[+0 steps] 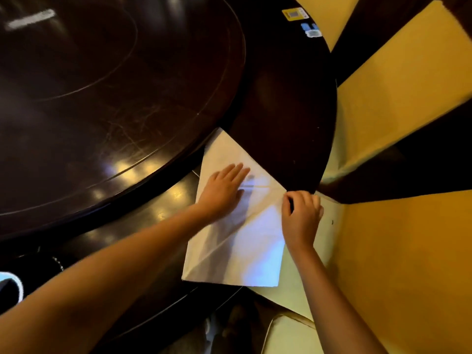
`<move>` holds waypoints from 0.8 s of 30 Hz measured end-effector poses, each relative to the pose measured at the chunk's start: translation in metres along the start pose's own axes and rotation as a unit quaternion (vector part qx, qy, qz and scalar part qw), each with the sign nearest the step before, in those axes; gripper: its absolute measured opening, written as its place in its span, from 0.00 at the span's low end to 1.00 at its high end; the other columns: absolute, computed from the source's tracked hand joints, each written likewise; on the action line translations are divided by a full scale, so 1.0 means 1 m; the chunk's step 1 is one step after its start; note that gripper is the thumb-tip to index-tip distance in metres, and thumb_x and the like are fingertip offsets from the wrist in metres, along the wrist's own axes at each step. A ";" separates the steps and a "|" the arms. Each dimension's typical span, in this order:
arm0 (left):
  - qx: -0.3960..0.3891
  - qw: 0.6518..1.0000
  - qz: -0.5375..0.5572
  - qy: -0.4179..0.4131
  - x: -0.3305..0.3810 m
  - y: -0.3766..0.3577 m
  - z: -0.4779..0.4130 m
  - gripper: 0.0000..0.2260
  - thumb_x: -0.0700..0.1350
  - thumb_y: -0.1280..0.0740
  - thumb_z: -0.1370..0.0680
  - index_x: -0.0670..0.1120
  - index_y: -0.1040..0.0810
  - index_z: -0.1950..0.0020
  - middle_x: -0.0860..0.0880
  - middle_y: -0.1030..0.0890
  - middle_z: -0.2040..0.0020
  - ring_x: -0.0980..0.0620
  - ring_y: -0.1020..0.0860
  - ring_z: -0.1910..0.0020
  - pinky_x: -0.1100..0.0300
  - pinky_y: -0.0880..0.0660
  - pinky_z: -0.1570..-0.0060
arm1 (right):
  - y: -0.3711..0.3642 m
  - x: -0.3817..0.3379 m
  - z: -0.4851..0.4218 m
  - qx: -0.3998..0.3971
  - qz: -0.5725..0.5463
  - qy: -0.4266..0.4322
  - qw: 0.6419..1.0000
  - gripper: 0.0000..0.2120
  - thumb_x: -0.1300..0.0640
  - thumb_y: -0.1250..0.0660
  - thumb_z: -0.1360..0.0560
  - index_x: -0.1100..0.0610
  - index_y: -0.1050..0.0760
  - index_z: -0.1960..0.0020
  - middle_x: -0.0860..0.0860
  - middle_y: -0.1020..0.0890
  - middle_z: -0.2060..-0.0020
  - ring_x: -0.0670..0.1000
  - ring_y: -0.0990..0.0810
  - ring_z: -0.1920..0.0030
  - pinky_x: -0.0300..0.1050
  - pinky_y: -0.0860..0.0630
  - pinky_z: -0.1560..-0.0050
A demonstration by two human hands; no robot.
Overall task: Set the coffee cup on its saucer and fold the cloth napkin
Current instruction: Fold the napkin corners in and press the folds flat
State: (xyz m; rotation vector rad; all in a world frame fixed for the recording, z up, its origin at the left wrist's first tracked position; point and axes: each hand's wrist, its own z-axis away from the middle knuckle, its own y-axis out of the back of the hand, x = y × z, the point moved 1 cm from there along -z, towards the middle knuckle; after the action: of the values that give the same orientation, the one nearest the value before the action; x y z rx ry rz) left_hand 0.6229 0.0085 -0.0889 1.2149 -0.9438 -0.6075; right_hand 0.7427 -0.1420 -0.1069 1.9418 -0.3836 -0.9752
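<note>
Well, stickers (296,14) unreadable; left hand (222,190) presses napkin (245,241).

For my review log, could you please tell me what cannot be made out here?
Head view:
- Coffee cup and saucer: nowhere in frame.
- Which cloth napkin layers the right hand's grip pinches: hidden under its curled fingers.
- Napkin crease beneath the flat left hand: covered.
- Yellow and blue stickers on the table: blurred, unreadable.
- Black-and-white object, lower left: cut off by the edge.
</note>
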 end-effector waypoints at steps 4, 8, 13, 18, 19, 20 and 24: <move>-0.047 0.994 -0.090 -0.039 -0.007 0.005 -0.059 0.24 0.44 0.43 0.21 0.49 0.45 0.25 0.46 0.44 0.24 0.46 0.46 0.26 0.51 0.43 0.32 | -0.008 0.003 0.005 0.000 0.007 0.002 1.000 0.05 0.60 0.34 0.27 0.58 0.20 0.55 0.55 0.18 0.58 0.59 0.23 0.57 0.48 0.29 0.58; -0.063 0.978 -0.165 -0.113 -0.010 0.011 -0.088 0.19 0.44 0.39 0.23 0.46 0.33 0.32 0.43 0.34 0.29 0.45 0.40 0.28 0.50 0.45 0.31 | -0.017 0.004 0.009 0.028 0.052 0.011 0.998 0.07 0.59 0.34 0.27 0.55 0.20 0.50 0.53 0.19 0.58 0.57 0.24 0.58 0.47 0.29 0.61; -0.091 0.951 -0.225 -0.190 -0.005 0.031 -0.102 0.13 0.44 0.38 0.23 0.42 0.29 0.39 0.41 0.24 0.41 0.41 0.30 0.38 0.51 0.41 0.33 | -0.021 0.004 0.014 0.048 0.121 0.031 0.991 0.09 0.59 0.35 0.26 0.55 0.20 0.48 0.52 0.19 0.58 0.56 0.25 0.60 0.47 0.32 0.62; -0.134 0.943 -0.213 -0.219 0.002 0.070 -0.090 0.09 0.47 0.40 0.22 0.45 0.29 0.44 0.42 0.19 0.51 0.41 0.23 0.51 0.55 0.33 0.60 | -0.018 0.002 0.015 0.047 0.120 0.038 0.991 0.11 0.59 0.38 0.26 0.56 0.20 0.47 0.53 0.19 0.57 0.55 0.25 0.60 0.46 0.31 0.63; -0.142 0.939 -0.215 -0.227 0.007 0.078 -0.082 0.10 0.47 0.40 0.22 0.46 0.29 0.44 0.43 0.19 0.51 0.41 0.22 0.51 0.56 0.32 0.59 | -0.018 0.002 0.015 0.048 0.116 0.034 0.991 0.10 0.60 0.36 0.26 0.56 0.20 0.47 0.53 0.19 0.56 0.55 0.25 0.60 0.46 0.31 0.63; -0.150 0.935 -0.217 -0.237 0.013 0.085 -0.072 0.11 0.48 0.39 0.23 0.47 0.28 0.42 0.45 0.19 0.50 0.42 0.22 0.51 0.55 0.30 0.57 | -0.018 0.002 0.015 0.048 0.112 0.032 0.992 0.10 0.61 0.33 0.27 0.57 0.20 0.47 0.53 0.19 0.56 0.56 0.25 0.60 0.46 0.30 0.63; -0.195 0.920 -0.239 -0.243 0.031 0.085 -0.023 0.18 0.47 0.40 0.23 0.51 0.33 0.33 0.46 0.21 0.44 0.43 0.22 0.47 0.55 0.28 0.54 | -0.017 0.001 0.015 0.034 0.101 0.027 0.994 0.11 0.61 0.31 0.29 0.57 0.20 0.47 0.53 0.19 0.56 0.56 0.25 0.59 0.46 0.30 0.62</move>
State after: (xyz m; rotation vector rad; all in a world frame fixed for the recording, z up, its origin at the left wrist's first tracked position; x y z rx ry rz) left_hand 0.6510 0.0174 -0.0003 0.9426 -0.8692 -1.4692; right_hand 0.7307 -0.1420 -0.1259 1.9414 -0.5768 -0.7869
